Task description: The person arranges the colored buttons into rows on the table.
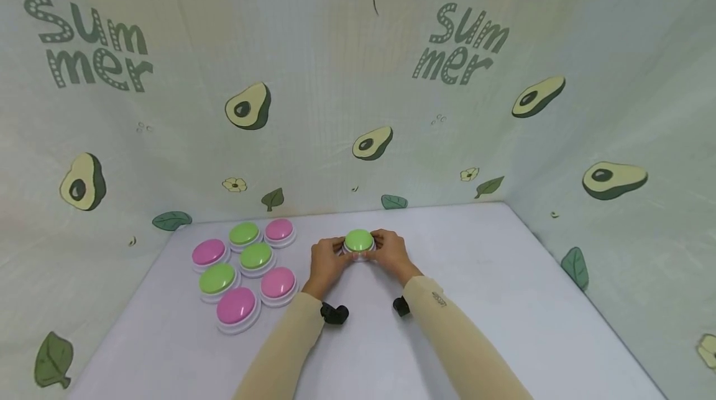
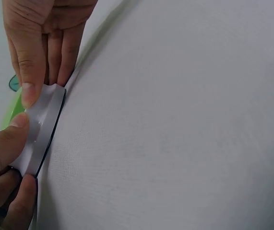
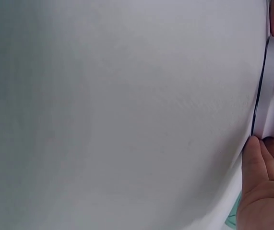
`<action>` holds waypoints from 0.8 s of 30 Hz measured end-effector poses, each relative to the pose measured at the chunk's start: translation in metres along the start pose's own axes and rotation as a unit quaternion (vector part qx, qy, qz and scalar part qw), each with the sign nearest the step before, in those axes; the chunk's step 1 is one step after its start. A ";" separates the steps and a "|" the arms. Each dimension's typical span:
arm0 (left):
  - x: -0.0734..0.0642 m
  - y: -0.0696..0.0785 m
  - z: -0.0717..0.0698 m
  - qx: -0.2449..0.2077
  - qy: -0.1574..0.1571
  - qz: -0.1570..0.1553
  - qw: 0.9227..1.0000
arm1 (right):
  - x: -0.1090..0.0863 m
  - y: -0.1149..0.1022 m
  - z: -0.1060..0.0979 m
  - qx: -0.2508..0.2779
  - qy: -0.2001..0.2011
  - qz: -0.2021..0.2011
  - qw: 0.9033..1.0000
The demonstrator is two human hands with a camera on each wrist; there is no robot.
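Note:
A push button (image 1: 358,240) with a green dome and a white round base stands near the back of the table, held between both hands. My left hand (image 1: 326,262) grips its left side, the thumb along the front of the base. On the opposite side, my right hand (image 1: 393,254) holds it in the same way, with the two thumb tips close together. In the left wrist view, the white base (image 2: 43,127) sits right at the tabletop, fingers pressed to its ends. The right wrist view shows part of the base (image 3: 272,91) at its right edge.
Several similar buttons stand grouped on the left of the table, among them a pink button (image 1: 236,305), a green button (image 1: 217,278) and another pink button (image 1: 278,282) nearest my left forearm. A printed cloth (image 1: 313,164) hangs behind the white table (image 1: 492,300) and at its sides.

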State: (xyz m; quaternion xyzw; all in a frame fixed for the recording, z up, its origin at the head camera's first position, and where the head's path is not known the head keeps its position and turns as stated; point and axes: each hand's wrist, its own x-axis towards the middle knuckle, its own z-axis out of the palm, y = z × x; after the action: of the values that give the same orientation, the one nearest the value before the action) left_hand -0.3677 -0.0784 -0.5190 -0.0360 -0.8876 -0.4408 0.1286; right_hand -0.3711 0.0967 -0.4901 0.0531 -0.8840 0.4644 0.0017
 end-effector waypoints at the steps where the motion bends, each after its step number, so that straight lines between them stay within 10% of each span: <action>1: 0.000 0.001 -0.001 -0.003 0.000 -0.001 1.000 | 0.000 -0.001 0.000 0.002 0.000 0.001 1.000; 11: 0.001 0.005 -0.016 -0.013 -0.004 0.012 1.000 | 0.003 -0.012 -0.001 -0.004 0.013 0.001 1.000; 24: -0.018 0.012 -0.035 0.019 -0.118 -0.011 0.993 | -0.007 -0.005 -0.001 -0.049 -0.014 0.013 0.999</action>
State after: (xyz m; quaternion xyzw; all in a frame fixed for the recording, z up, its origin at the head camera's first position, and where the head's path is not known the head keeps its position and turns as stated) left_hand -0.3417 -0.0976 -0.4943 -0.0760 -0.9052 -0.4177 0.0188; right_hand -0.3632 0.0952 -0.4859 0.0482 -0.9063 0.4196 -0.0136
